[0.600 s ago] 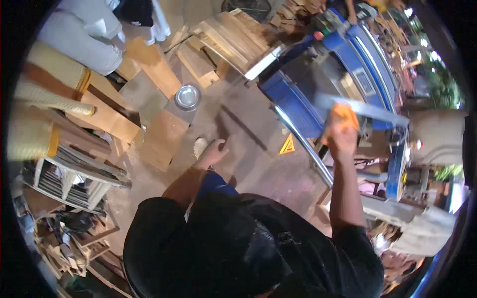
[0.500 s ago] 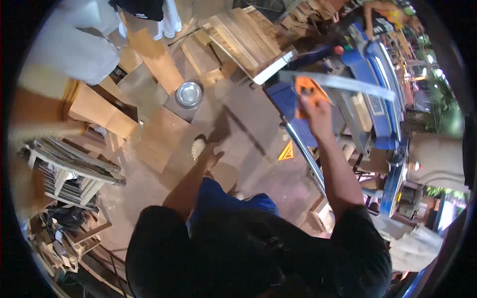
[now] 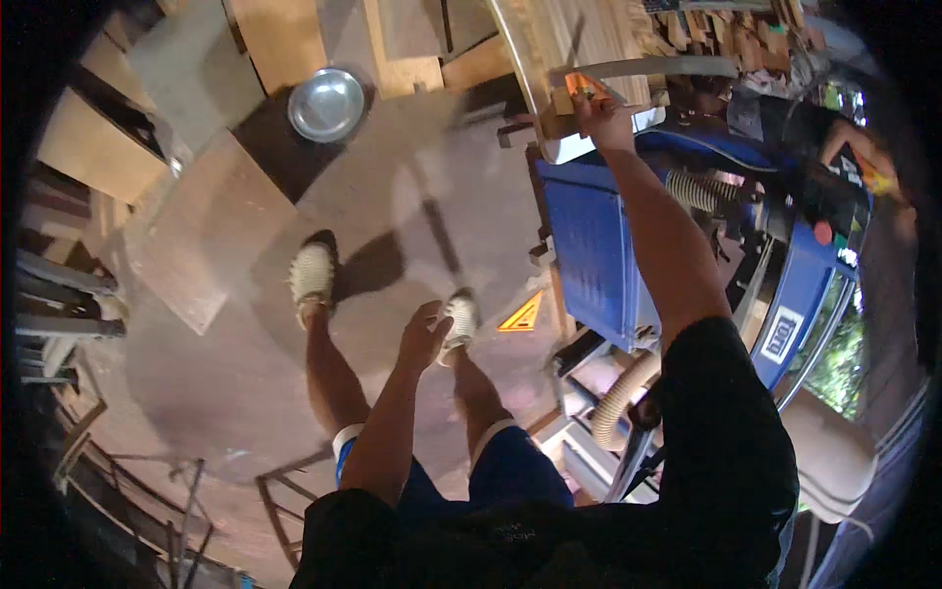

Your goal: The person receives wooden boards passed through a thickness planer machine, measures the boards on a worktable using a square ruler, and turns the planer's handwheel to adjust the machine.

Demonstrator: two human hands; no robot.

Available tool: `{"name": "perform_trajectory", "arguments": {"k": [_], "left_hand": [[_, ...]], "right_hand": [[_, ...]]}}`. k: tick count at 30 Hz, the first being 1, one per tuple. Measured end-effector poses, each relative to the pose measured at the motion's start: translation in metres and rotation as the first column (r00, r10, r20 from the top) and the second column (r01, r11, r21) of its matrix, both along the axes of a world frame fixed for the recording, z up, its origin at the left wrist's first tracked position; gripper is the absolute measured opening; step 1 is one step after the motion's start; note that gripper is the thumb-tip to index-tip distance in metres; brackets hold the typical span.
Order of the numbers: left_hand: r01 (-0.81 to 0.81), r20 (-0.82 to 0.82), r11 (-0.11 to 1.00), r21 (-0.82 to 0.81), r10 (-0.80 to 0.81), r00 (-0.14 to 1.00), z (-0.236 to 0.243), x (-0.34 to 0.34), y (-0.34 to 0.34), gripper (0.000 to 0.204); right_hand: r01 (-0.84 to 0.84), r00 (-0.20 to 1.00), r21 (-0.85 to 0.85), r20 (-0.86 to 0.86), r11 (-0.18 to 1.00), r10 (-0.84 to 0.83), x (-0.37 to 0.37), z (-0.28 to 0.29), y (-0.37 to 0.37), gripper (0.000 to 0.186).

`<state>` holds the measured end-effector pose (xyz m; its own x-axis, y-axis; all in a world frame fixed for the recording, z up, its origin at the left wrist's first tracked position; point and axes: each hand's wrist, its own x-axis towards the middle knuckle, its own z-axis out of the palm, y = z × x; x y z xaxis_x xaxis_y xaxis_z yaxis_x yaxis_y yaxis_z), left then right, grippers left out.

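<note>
- Since the earlier frame, my right hand (image 3: 605, 120) has swung from over the blue machine (image 3: 592, 245) to the wooden panel (image 3: 538, 34), taking the orange-handled tool (image 3: 648, 67) along.
- My right fingers are closed firmly round the orange handle; its long grey strip reaches off to the right.
- In this view the tool lies across the panel, near its pale end; I cannot tell whether the two touch.
- My left hand (image 3: 422, 336) hangs loosely, fingers half curled, with nothing visible in it, in front of my right shoe (image 3: 462, 319).
- An orange triangle (image 3: 521, 315) lies on the floor (image 3: 392, 177), near that shoe.
</note>
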<state>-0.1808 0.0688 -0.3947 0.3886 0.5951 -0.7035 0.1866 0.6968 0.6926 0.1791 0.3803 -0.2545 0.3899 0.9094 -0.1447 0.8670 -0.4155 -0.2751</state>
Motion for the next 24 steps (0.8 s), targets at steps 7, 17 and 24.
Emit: {"name": "perform_trajectory", "arguments": {"k": [7,17,24], "left_hand": [[0.186,0.012,0.980,-0.071,-0.185,0.983,-0.015,0.074,-0.016,0.052],[0.088,0.095,0.988,-0.130,-0.076,0.993,-0.013,0.064,0.009,0.051],[0.120,-0.028,0.991,-0.063,-0.122,0.992,-0.007,0.001,0.005,0.048]], "right_hand": [[0.018,0.999,0.055,-0.043,0.998,-0.016,0.055,-0.031,-0.006,0.042],[0.078,0.986,0.019,-0.152,0.997,-0.074,0.019,-0.004,-0.004,0.037],[-0.056,0.932,0.082,-0.352,0.995,0.082,0.006,-0.058,0.001,0.028]]}}
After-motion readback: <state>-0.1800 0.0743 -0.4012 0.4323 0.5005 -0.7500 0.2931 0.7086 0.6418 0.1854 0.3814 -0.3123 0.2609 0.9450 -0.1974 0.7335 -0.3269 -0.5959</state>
